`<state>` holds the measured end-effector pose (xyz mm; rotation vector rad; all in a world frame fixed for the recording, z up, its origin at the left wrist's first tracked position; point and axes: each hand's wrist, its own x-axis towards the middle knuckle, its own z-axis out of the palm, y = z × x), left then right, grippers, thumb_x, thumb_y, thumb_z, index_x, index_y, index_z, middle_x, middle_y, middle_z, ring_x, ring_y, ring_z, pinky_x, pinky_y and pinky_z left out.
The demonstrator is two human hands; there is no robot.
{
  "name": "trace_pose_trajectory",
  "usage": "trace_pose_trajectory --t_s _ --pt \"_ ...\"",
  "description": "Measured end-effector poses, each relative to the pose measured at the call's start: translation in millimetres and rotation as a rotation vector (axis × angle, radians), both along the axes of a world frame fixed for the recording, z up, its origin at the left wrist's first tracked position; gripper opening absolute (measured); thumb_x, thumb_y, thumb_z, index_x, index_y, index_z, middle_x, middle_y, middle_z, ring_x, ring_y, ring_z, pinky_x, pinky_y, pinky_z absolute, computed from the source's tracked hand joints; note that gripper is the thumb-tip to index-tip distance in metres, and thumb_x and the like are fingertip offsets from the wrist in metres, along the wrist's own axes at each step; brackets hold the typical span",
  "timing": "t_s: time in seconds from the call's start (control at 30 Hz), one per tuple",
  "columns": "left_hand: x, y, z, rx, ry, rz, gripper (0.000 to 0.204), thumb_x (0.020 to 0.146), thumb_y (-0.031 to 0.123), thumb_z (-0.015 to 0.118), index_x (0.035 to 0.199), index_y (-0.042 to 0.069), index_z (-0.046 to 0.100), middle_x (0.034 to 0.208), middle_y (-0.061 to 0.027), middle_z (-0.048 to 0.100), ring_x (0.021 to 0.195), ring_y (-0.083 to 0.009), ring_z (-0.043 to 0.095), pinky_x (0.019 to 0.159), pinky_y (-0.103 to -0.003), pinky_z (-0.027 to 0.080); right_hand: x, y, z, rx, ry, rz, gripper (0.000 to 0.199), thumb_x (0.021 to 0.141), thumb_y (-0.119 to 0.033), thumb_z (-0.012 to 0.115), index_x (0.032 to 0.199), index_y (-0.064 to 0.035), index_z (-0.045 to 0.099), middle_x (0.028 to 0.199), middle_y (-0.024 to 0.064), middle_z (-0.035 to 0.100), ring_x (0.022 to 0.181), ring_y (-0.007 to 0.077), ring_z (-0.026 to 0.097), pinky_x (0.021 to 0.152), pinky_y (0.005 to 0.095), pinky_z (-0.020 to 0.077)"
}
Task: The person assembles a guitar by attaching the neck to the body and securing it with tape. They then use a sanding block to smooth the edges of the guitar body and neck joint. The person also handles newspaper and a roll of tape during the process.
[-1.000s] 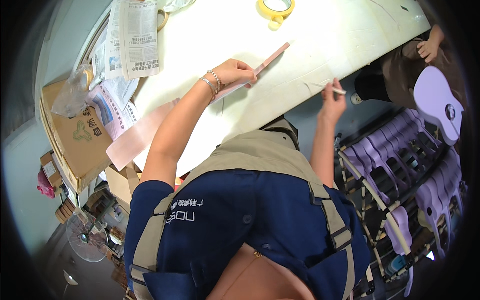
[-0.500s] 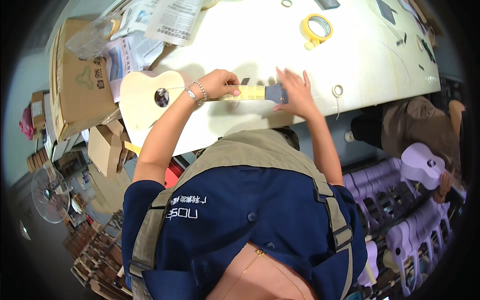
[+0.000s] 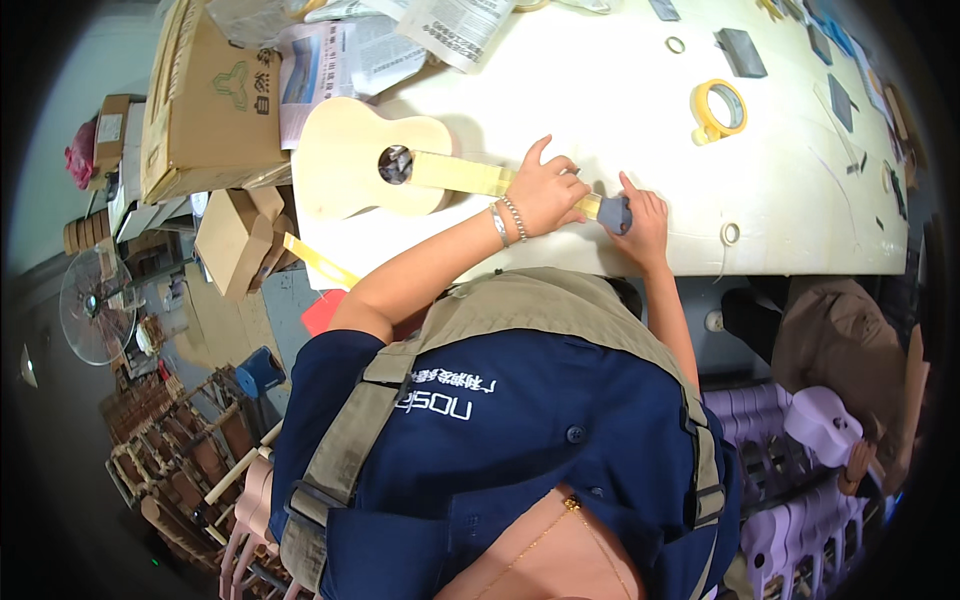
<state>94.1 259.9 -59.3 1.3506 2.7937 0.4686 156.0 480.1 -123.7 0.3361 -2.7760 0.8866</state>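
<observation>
A pale, unpainted ukulele (image 3: 335, 165) lies on the white table, its body to the left and its neck pointing right, slightly toward me. Yellow masking tape (image 3: 455, 172) covers the fretboard. My left hand (image 3: 545, 193) is closed over the neck near its far end, the index finger lifted. At the dark grey headstock (image 3: 615, 214), my right hand (image 3: 645, 228) grips the end with the index finger stretched out; its thumb is partly hidden. The section of neck beneath my left hand cannot be seen.
A yellow tape roll (image 3: 722, 110) and a smaller roll (image 3: 730, 234) rest on the table (image 3: 600, 90). Newspapers (image 3: 350, 60) and a cardboard box (image 3: 215, 100) stand left. Grey blocks (image 3: 742, 53) lie at the back right. Beyond the right edge, a person holds a purple ukulele (image 3: 822, 425).
My left hand has slid along the neck toward the headstock. My right hand, spread before, has closed at the headstock. The neck now slants toward me, and the whole view has shifted.
</observation>
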Motion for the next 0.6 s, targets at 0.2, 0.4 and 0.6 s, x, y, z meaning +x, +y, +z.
trace_pose_trajectory --t_s 0.2,0.4,0.6 --pt "-18.3 -80.9 22.2 -0.056 0.093 0.034 0.04 0.067 0.045 0.074 0.1 0.022 0.07 0.107 0.0041 0.06 0.116 -0.0185 0.051 0.107 -0.057 0.026 -1.1 -3.5 2.5 -0.004 -0.003 -0.001 0.077 0.061 -0.01 0.074 0.134 -0.009 0.051 0.089 0.0039 0.059 0.09 0.0237 0.056 0.085 0.0371 0.0401" --pt "-27.1 -156.6 40.8 -0.096 0.16 0.11 0.042 0.066 0.05 0.072 0.1 0.025 0.071 0.107 0.0034 0.058 0.118 -0.0202 0.05 0.106 -0.055 0.027 -1.3 -3.2 6.0 0.004 -0.022 0.011 0.077 0.06 -0.009 0.074 0.134 -0.0089 0.051 0.089 0.0032 0.059 0.087 0.023 0.055 0.084 0.0369 0.0401" --pt "-32.6 -196.8 42.4 -0.131 0.19 0.195 0.042 0.063 0.047 0.076 0.1 0.029 0.071 0.105 0.005 0.058 0.118 -0.02 0.049 0.107 -0.055 0.027 -2.4 -0.1 3.6 0.011 -0.012 0.027 0.076 0.06 -0.009 0.074 0.133 -0.0083 0.051 0.09 0.0029 0.059 0.086 0.0225 0.054 0.084 0.0368 0.0401"
